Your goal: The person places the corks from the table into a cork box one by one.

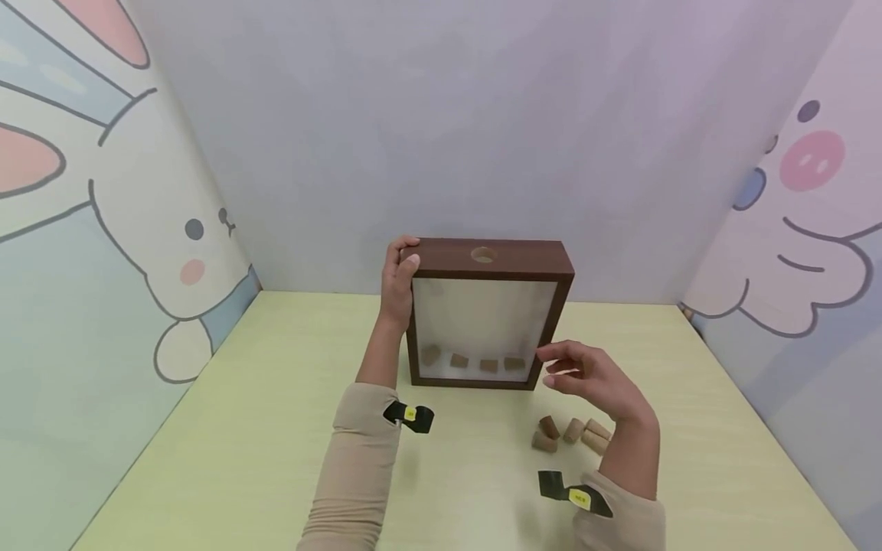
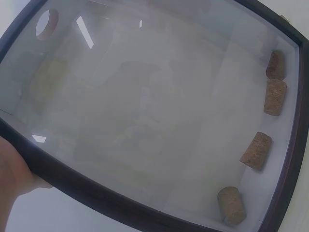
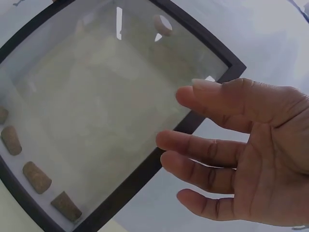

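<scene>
A dark brown shadow box frame (image 1: 503, 260) with a clear front stands upright on the table, a round hole (image 1: 484, 255) in its top edge. My left hand (image 1: 397, 289) grips its upper left corner, thumb on the near side. Inside, several corks (image 2: 275, 98) lie in a row along the bottom. Beside the lower right edge hovers my right hand (image 1: 596, 379), fingers loosely bent; in the right wrist view nothing sits between its thumb and fingers. On the table below that hand lie several loose corks (image 1: 573, 430), partly beside the right wrist.
The pale yellow-green table (image 1: 289, 459) meets a plain grey-white wall (image 1: 441, 138) behind the frame. Side panels with a cartoon rabbit (image 1: 165, 229) and a cartoon pig (image 1: 792, 229) border it left and right.
</scene>
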Tool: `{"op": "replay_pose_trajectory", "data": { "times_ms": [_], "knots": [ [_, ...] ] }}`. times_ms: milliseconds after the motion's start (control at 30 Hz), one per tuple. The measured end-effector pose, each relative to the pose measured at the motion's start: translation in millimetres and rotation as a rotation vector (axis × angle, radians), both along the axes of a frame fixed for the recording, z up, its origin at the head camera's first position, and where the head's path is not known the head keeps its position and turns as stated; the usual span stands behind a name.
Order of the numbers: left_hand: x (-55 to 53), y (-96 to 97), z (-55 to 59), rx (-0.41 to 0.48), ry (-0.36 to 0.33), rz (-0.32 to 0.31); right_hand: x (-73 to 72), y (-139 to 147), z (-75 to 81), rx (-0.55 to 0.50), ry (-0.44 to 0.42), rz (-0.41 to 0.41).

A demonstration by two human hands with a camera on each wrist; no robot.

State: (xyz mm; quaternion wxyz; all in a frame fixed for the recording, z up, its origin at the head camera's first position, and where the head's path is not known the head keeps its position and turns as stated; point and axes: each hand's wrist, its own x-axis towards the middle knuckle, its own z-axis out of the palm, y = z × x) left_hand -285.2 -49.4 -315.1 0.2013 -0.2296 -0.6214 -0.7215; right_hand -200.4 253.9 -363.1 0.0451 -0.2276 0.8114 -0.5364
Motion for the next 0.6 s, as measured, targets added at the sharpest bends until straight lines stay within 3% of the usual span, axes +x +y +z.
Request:
{"op": "replay_pose_trajectory", "data": {
  "times_ms": [300, 600],
  "knots": [
    [1.9, -0.3, -0.3, 0.000, -0.005, -0.005, 3.1, 22, -17.9, 0.021, -0.085, -0.027],
    [3.5, -0.7, 2.3, -0.002, -0.002, -0.002, 3.1, 48, -26.9, 0.059, -0.083, -0.065]
  ]
}}
